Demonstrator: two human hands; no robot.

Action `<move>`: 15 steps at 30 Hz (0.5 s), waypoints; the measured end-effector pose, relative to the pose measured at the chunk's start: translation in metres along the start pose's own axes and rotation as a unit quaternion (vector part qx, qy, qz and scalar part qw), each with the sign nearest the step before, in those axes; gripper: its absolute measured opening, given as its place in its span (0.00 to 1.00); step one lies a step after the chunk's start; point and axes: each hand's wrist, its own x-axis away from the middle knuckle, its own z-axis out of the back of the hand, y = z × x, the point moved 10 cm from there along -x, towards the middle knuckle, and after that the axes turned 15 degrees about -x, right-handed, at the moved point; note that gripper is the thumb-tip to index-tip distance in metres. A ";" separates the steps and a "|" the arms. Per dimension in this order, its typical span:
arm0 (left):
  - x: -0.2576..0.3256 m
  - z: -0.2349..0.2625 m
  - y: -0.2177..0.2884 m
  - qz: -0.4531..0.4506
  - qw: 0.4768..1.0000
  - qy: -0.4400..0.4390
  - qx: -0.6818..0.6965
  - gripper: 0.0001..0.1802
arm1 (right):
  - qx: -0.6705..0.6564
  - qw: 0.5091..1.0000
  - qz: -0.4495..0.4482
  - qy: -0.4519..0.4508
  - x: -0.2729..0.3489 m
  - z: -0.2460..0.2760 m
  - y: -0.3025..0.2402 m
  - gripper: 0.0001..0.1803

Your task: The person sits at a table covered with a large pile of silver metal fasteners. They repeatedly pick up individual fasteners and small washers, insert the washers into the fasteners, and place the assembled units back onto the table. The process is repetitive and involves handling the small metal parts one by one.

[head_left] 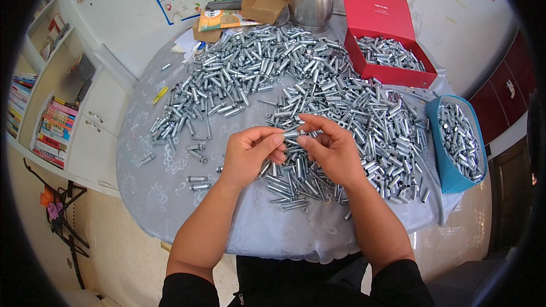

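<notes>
A small silver metal sleeve (291, 135) is pinched between the fingertips of both hands above the near middle of the round table (170, 193). My left hand (250, 153) grips its left end and my right hand (330, 150) grips its right end. Directly under and beyond the hands lies a large heap of similar silver metal sleeves and bolts (296, 79) spread over the grey patterned tablecloth. A few loose pieces (199, 182) lie just left of my left wrist.
A red box (392, 74) with its lid up holds more metal pieces at the back right. A blue tray (452, 176) full of them sits at the right edge. A steel pot (310, 0), a cardboard box (264, 3) and a bookshelf (51, 119) are nearby.
</notes>
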 end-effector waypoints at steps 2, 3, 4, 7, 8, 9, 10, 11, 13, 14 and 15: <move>0.000 0.000 0.000 -0.002 1.000 -0.002 -0.002 0.12 | 0.009 1.000 -0.024 0.001 0.000 0.001 0.004 0.12; 0.000 0.000 0.001 -0.004 1.000 -0.003 -0.006 0.12 | 0.030 0.999 -0.033 -0.005 -0.001 0.002 0.006 0.12; 0.000 0.000 0.000 -0.005 1.000 -0.004 -0.009 0.12 | 0.051 0.998 -0.044 -0.010 -0.001 0.002 0.009 0.12; -0.001 0.003 -0.003 0.002 1.000 0.006 0.008 0.12 | 0.012 1.000 0.021 -0.002 0.001 -0.001 -0.004 0.13; -0.001 0.003 -0.003 -0.001 1.000 0.005 0.006 0.12 | 0.026 1.000 -0.009 -0.006 0.000 -0.001 0.000 0.13; 0.000 0.003 -0.002 -0.003 1.000 0.003 0.004 0.12 | 0.041 0.998 -0.039 -0.010 -0.001 0.001 0.005 0.13; 0.000 0.002 -0.002 -0.005 1.000 0.001 0.003 0.12 | 0.056 0.996 -0.069 -0.013 -0.001 0.002 0.010 0.14; -0.001 0.002 -0.002 -0.006 1.000 0.000 0.003 0.12 | 0.039 0.998 -0.050 -0.013 -0.001 0.002 0.008 0.14; -0.001 0.002 -0.002 -0.007 1.000 0.000 0.003 0.12 | 0.004 1.000 -0.011 -0.012 -0.001 0.001 0.006 0.14; -0.001 0.002 -0.002 -0.006 1.000 0.000 0.002 0.12 | 0.006 1.000 -0.004 -0.008 -0.001 0.000 0.003 0.14; -0.001 0.002 -0.003 -0.004 1.000 0.001 0.002 0.12 | 0.008 1.000 0.004 -0.003 0.000 -0.001 -0.001 0.14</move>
